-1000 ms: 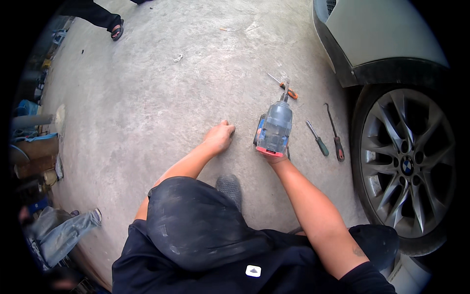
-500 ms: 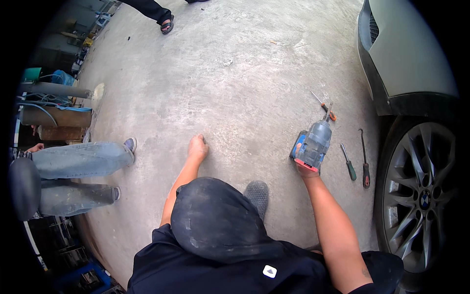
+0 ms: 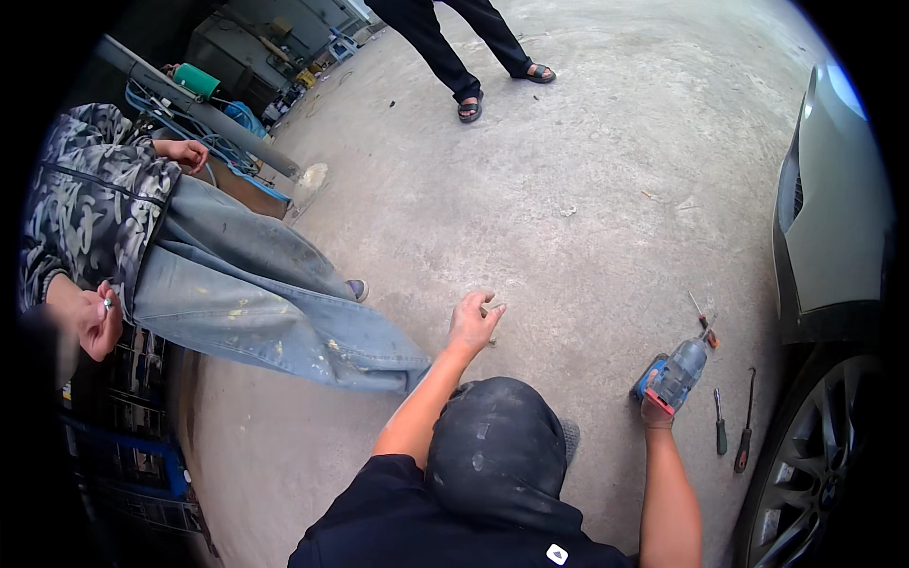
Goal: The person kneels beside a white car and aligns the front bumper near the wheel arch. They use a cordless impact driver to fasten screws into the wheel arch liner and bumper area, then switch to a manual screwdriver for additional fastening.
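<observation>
In my right hand [image 3: 655, 409] is a cordless impact wrench [image 3: 680, 377] with a grey body and a blue battery. Its long socket end points away toward the right, close to an orange-handled screwdriver [image 3: 705, 325] on the floor. My left hand [image 3: 471, 327] is over the concrete in the middle, thumb and fingers apart. A tiny dark piece [image 3: 492, 341] shows beside that hand; its kind is too small to tell. Right of the wrench lie a green-handled tool [image 3: 721, 437] and a hooked pick [image 3: 744, 447] with a dark red handle.
A car wheel [image 3: 812, 473] and pale bumper [image 3: 838, 208] border the right side. At left stands a person in stained jeans [image 3: 256, 293], one leg near my left arm. Another person in black trousers [image 3: 431, 47] stands at the back. Pipes and hoses [image 3: 213, 142] lie far left.
The view has swung left and tilted up, so more of both people shows. My left hand was curled closed and its fingers are now apart. The impact wrench stays in my right hand.
</observation>
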Motion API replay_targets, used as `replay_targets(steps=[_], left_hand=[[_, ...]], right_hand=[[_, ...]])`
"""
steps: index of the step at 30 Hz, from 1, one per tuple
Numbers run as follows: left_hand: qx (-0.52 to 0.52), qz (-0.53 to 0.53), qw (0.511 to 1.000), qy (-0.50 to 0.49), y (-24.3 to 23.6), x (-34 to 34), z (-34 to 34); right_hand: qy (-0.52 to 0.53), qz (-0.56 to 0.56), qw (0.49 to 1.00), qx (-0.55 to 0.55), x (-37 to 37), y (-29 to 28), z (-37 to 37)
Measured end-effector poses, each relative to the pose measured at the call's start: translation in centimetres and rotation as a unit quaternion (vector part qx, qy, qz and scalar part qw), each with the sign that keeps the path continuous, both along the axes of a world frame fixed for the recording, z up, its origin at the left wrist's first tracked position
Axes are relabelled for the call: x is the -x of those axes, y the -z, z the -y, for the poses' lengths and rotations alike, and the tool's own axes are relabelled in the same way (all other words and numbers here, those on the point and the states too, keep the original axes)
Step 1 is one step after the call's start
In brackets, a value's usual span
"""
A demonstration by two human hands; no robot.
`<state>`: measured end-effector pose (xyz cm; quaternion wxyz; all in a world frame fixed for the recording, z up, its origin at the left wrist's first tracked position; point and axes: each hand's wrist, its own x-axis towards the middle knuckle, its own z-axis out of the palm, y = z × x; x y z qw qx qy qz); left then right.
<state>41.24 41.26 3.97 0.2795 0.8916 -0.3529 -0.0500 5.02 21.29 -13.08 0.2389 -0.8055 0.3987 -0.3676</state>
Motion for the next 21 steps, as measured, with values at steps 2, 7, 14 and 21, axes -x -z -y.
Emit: replay_targets(steps=[2,7,14,21], left_hand=[[0.222,-0.124,0.967,-0.036,-6.1,1.9,1.5],[0.693,-0.404,0.597,0.021,-21.3,6.7,-1.4],[0.735,-0.436,0.449,0.263,-33.5,14.1,-4.7],[0.764,-0.263,0.552,0.207,-32.6,16.0,-7.7]], right_hand=[[0.007,0.089,0.992,-0.086,0.3,-0.3,0.8],[0.0,0.14,0.984,-0.114,0.8,-0.9,1.6],[0.0,0.233,0.934,-0.27,0.6,-1.1,2.1],[-0.026,0.331,0.894,-0.301,-1.0,-2.7,0.0]])
